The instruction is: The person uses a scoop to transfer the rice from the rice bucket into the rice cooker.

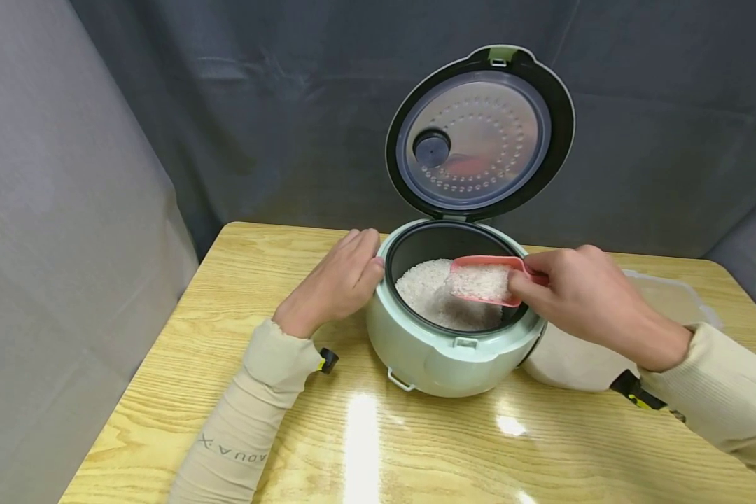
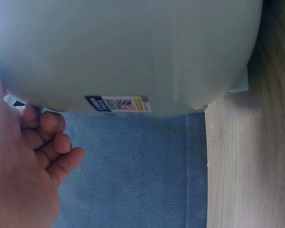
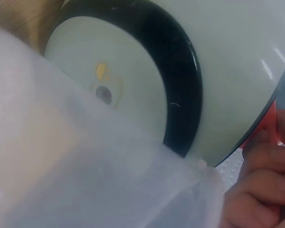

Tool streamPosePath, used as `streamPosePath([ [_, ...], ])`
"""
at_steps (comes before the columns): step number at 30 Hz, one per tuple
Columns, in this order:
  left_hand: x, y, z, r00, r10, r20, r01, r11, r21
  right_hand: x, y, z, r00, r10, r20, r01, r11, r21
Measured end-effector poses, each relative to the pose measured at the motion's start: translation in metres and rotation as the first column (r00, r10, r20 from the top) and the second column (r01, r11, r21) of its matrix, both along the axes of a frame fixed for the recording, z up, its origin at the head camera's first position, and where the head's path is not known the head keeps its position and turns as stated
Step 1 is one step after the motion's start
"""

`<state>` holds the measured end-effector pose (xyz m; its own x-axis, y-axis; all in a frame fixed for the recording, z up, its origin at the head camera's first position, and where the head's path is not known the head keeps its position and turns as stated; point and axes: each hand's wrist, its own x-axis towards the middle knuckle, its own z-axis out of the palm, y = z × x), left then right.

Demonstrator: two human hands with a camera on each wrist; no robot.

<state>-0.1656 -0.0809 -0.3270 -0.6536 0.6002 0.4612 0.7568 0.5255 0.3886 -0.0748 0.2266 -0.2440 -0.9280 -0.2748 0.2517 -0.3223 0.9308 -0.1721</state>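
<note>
A pale green rice cooker (image 1: 435, 367) stands on the table with its lid (image 1: 472, 133) raised. White rice (image 1: 425, 283) lies in its dark inner pot (image 1: 422, 241). My right hand (image 1: 582, 301) grips the handle of a pink-red scoop (image 1: 488, 260) over the pot's right half; rice fills the scoop, its front edge close to the heap. In the right wrist view, curled fingers (image 3: 261, 185) hold the scoop's red handle (image 3: 270, 124). My left hand (image 1: 340, 280) rests against the cooker's left rim, fingers loosely bent beside the green wall (image 2: 133, 57) in the left wrist view.
A translucent container (image 1: 570, 357) stands right of the cooker, partly behind my right forearm, its clear edge (image 1: 674, 294) showing farther back. The wooden table (image 1: 277, 434) extends in front. Dark cloth (image 1: 302, 119) hangs behind, and grey cloth (image 1: 69, 245) at the left.
</note>
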Motion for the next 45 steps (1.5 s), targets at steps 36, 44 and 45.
streamPosePath([
  [36,0.0019,-0.0005,0.0024,1.0,0.011,0.017,-0.011,1.0,0.0,0.0074,-0.0062,-0.01,0.881,0.272,-0.386,-0.235,0.962,0.14],
  [44,0.0016,0.0001,0.0018,1.0,0.007,0.014,-0.007,1.0,0.006,0.0065,-0.0023,-0.0096,0.885,0.26,-0.386,-0.226,0.965,0.132],
  [45,0.0015,0.0001,0.0016,1.0,0.006,0.013,-0.006,1.0,0.005,0.0063,-0.0014,-0.0096,0.886,0.256,-0.386,-0.223,0.966,0.129],
])
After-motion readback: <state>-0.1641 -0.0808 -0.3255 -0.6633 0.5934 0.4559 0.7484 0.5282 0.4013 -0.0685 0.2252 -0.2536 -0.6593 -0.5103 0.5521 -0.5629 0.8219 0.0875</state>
